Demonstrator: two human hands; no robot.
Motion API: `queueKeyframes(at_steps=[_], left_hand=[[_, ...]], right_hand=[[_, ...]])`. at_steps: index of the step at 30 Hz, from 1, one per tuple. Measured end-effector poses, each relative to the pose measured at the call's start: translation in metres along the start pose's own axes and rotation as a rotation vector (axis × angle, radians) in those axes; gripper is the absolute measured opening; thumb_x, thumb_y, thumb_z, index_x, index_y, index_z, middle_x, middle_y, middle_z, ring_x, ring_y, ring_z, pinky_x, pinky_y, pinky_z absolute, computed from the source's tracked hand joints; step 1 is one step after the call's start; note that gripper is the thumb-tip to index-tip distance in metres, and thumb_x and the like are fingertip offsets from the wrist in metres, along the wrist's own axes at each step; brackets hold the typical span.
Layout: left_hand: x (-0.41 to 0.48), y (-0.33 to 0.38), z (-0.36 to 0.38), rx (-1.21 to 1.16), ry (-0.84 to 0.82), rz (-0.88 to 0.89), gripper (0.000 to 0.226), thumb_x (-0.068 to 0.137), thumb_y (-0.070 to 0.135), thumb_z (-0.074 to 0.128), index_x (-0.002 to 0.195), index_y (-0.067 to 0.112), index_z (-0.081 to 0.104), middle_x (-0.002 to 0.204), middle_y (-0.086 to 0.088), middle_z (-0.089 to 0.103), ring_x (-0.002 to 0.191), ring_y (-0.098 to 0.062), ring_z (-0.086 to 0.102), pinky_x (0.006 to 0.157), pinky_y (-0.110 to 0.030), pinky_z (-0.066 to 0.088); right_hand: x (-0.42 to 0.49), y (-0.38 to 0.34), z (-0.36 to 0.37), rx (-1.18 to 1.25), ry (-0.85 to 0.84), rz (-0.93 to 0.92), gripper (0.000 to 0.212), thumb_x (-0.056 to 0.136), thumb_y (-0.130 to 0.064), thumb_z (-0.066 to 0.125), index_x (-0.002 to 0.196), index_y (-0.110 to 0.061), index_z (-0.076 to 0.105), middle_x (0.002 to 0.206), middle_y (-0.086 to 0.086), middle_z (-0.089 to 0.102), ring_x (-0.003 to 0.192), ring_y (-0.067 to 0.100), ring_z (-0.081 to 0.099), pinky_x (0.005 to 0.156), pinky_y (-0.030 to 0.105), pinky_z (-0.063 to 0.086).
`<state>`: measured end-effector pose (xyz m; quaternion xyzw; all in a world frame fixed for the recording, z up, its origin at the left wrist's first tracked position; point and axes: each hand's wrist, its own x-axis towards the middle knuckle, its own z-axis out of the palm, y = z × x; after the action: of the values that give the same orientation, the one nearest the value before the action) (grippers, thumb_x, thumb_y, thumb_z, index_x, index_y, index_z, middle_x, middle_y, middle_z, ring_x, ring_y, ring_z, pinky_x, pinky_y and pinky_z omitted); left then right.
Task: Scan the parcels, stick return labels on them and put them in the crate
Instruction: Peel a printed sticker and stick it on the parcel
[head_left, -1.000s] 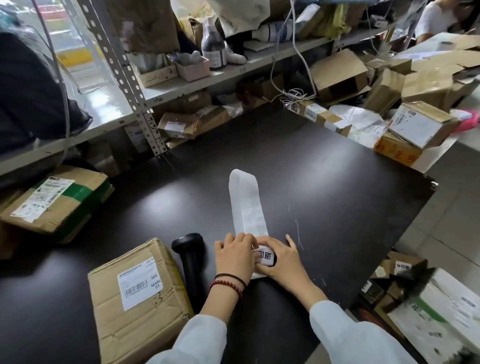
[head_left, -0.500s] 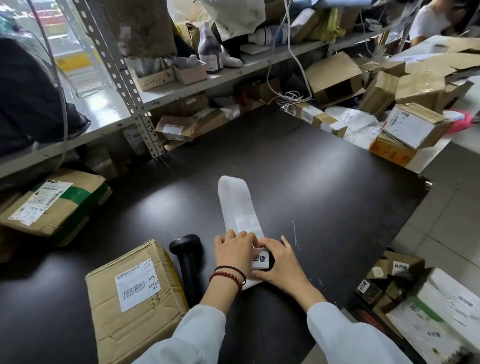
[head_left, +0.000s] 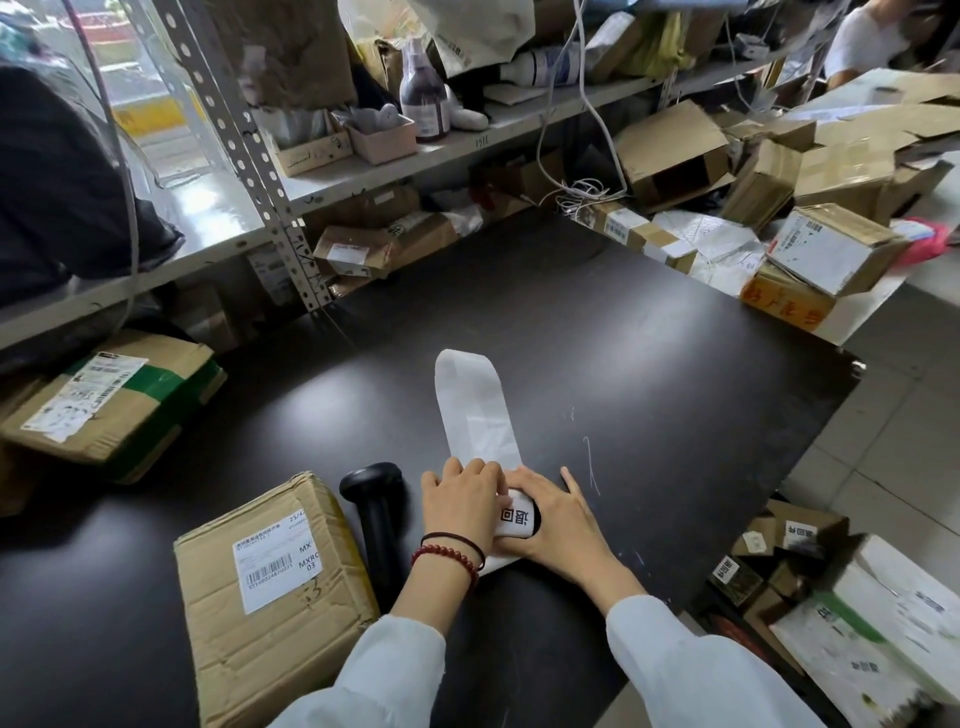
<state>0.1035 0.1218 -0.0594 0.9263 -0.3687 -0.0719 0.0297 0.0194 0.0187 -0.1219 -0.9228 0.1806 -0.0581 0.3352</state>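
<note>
- The person's left hand (head_left: 460, 512) and right hand (head_left: 561, 525) meet at the near middle of the black counter (head_left: 649, 364), both on a small label roll (head_left: 517, 515).
- The left hand's fingers (head_left: 480, 475) are curled down over the left and far side of the roll; their tips are hidden.
- The right hand cups the roll from the right, with the thumb bent round its near side and the fingers (head_left: 537, 480) wrapped along its far side. The little finger is splayed out to the right.
- The top label on the roll shows black printed characters, facing up between the two hands.
- A white backing strip (head_left: 475, 410) runs from the roll away toward the far side of the counter, lying flat, and its far end curls up a little.
- A black handheld scanner (head_left: 376, 519) lies on the counter just left of the left hand, its head pointing away.
- A cardboard parcel (head_left: 270, 592) with a white barcode label on top sits at the near left, just beside the scanner.
- A second parcel (head_left: 109, 400) with green tape lies farther left, at the counter's edge.
- Below the counter at the near right is a heap of labelled parcels (head_left: 831, 597); what holds them cannot be made out.
- More boxes (head_left: 831, 249) are piled at the far right, and a metal shelf (head_left: 363, 171) runs along the far side.
</note>
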Motion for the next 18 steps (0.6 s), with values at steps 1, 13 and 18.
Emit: queueKeyframes(at_steps=[1,13,18], left_hand=[[-0.002,-0.001,-0.001,0.003,0.011,0.002,0.023,0.097,0.045,0.041,0.109,0.029,0.053,0.115,0.009,0.055,0.11,-0.016,0.044,0.085,-0.032,0.026],[-0.033,-0.031,-0.021,-0.622,0.26,0.003,0.005,0.092,0.02,0.058,0.093,0.015,0.055,0.083,0.007,0.045,0.073,-0.011,0.047,0.073,-0.026,0.045],[-0.056,-0.06,-0.026,-0.701,0.392,-0.14,0.013,0.088,0.014,0.063,0.092,0.022,0.053,0.084,0.014,0.042,0.071,-0.005,0.053,0.071,-0.015,0.046]], right_hand=[[0.0,0.0,0.001,-0.016,-0.005,-0.003,0.073,0.072,-0.062,0.069,0.136,-0.036,0.043,0.145,-0.021,0.043,0.139,-0.003,0.029,0.118,0.031,-0.01],[0.002,-0.007,-0.007,0.066,-0.092,0.078,0.101,0.059,-0.074,0.068,0.143,-0.034,0.029,0.145,-0.019,0.04,0.136,0.002,0.034,0.121,0.04,-0.005],[0.003,-0.049,-0.013,0.391,0.142,0.055,0.067,0.066,-0.071,0.066,0.122,-0.041,0.047,0.121,-0.033,0.052,0.112,-0.011,0.042,0.11,0.035,0.03]])
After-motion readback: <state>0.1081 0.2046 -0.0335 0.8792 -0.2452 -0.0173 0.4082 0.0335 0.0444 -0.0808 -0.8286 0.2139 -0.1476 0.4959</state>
